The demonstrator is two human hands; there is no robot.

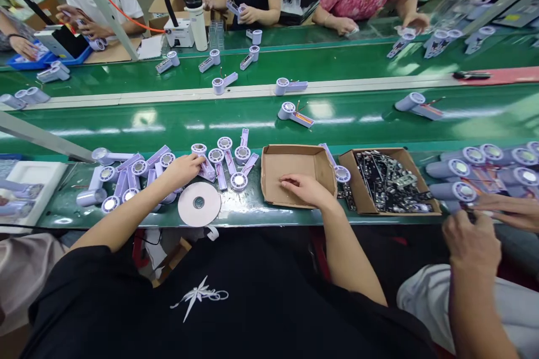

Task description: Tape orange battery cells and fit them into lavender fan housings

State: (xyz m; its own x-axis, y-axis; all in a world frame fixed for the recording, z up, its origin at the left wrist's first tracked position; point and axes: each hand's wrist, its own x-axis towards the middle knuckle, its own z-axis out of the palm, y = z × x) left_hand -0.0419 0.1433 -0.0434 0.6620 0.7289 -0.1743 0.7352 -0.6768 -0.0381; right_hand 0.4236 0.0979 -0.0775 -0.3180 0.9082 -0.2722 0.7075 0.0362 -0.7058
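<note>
At the left hand [186,169], round-headed lavender housing [208,171]

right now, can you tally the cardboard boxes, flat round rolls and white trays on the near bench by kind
Cardboard boxes: 2 (one below the right hand, its bare inside showing; one holding circuit boards)
Flat round rolls: 1
White trays: 1
Total: 4

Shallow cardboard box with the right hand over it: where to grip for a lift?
Probably its left wall and right wall, rims pinched, coming in from both sides: the walls stand up thin, while the flat floor offers no edge. Right looks tighter; a lilac unit sits close by.
</note>
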